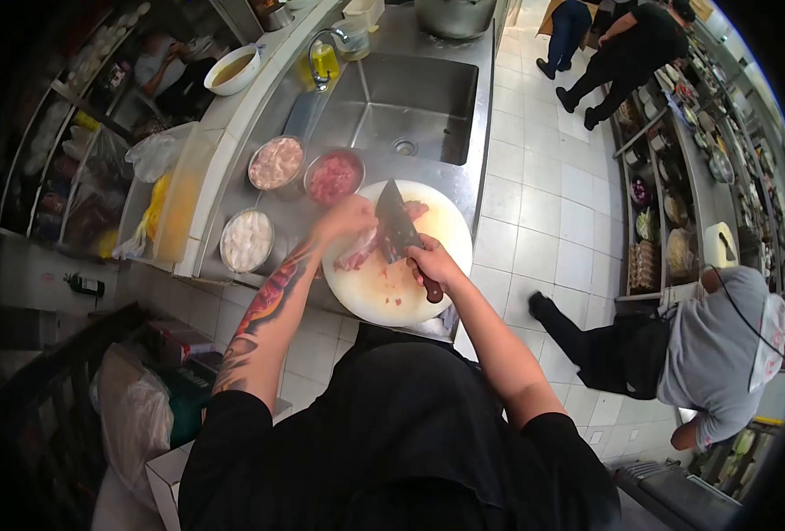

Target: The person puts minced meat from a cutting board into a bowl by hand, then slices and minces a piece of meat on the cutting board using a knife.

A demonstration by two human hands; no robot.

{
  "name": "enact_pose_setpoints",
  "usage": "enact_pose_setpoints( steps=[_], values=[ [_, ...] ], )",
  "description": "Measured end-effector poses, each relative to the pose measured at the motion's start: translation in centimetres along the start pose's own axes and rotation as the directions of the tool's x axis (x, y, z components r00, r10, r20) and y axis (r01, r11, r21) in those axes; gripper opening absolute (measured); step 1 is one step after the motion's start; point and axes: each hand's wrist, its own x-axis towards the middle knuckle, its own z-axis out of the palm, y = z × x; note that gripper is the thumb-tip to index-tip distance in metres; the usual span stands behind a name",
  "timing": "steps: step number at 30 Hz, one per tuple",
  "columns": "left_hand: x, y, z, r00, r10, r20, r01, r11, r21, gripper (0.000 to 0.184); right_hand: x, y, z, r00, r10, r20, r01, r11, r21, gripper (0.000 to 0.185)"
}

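A wooden-handled kitchen knife [396, 217] is in my right hand [434, 265], which wraps its handle. Its broad blade points away from me over the round white cutting board [348, 292]. My left hand [350, 218] is closed at the board's left side, on the upper end of a piece of raw meat [357, 254]; its fingertips are partly hidden. Another small meat piece [416, 210] lies right of the blade, and scraps dot the board. Beyond my left hand stands a bowl of red meat [335, 177]. Left of it are a bowl of paler meat [276, 163] and a container of white pieces [247, 241].
Past the board is a steel sink [410, 102] with a curved faucet [314, 57] and a yellow bottle [325, 60]. A large pot [454, 16] stands at the back. A person in grey [711, 336] is at the right, near loaded shelves [676, 168]. Others stand farther off.
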Motion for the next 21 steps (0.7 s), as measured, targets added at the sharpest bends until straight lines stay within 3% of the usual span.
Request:
enact_pose_setpoints(
  steps=[4, 7, 10, 13, 18, 21],
  values=[
    [0.0, 1.1, -0.1, 0.999, -0.023, -0.025, 0.023, 1.000, 0.007, 0.015, -1.8, 1.0, 1.4, 0.999, -0.014, -0.030, 0.012, 0.998, -0.068, 0.016],
    [-0.2, 2.6, -1.0, 0.999, -0.024, -0.033, 0.025, 1.000, 0.011, 0.015, -5.9, 1.3, 1.5, 0.990, 0.094, 0.102, -0.083, 0.991, -0.110, 0.015],
    [-0.1, 3.4, -1.3, 0.995, -0.104, -0.001, 0.103, 0.994, -0.044, 0.015, -6.1, 1.1, 0.4, 0.984, 0.116, 0.134, -0.100, 0.988, -0.120, 0.015],
    [0.0, 3.4, -1.6, 0.994, -0.111, -0.001, 0.111, 0.992, -0.063, 0.017, -3.0, 1.1, 0.1, 0.998, 0.013, 0.058, -0.011, 0.999, -0.036, 0.013],
    [-0.2, 3.4, -1.5, 0.997, -0.083, -0.012, 0.082, 0.994, -0.077, 0.015, -2.4, 1.4, 2.3, 0.999, -0.004, -0.041, 0.001, 0.998, -0.067, 0.021],
    [-0.8, 2.4, -2.7, 0.988, -0.139, -0.072, 0.130, 0.985, -0.117, 0.014, -7.0, 1.5, 0.8, 0.961, 0.199, 0.193, -0.154, 0.962, -0.225, 0.023]
  ],
)
